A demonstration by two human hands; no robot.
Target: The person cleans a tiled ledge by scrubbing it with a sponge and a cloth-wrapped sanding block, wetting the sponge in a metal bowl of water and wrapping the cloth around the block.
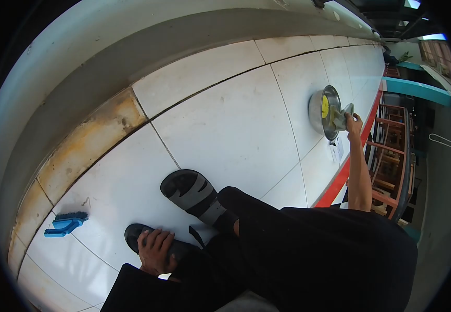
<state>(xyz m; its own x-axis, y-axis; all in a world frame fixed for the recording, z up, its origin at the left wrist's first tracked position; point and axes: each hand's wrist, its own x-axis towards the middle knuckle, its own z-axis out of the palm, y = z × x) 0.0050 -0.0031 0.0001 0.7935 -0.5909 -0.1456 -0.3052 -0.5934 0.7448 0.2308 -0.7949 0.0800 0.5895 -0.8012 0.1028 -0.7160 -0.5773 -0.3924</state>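
My right hand (pixel 354 126) reaches far out at the right, its fingers closed on a crumpled grey-green piece (pixel 340 120); whether it is cloth or plastic I cannot tell. That piece hangs at the rim of a metal bowl (pixel 316 112), and a yellow-green thing (pixel 325 105) shows inside. Low on the left, my left hand (pixel 156 251) has its bent fingers over the front of a black sandal (pixel 183 251) on my foot. My other foot wears a black and grey sandal (pixel 190 193) just above.
A blue scrubbing brush (pixel 66 224) lies on the white tiles (pixel 225 119) at the left. Beside the bowl is a small printed packet (pixel 335 149). A grey curved wall edge (pixel 95 62) borders the floor, with a stained tile (pixel 92 130) along it. Wooden furniture (pixel 392 156) stands beyond the red strip.
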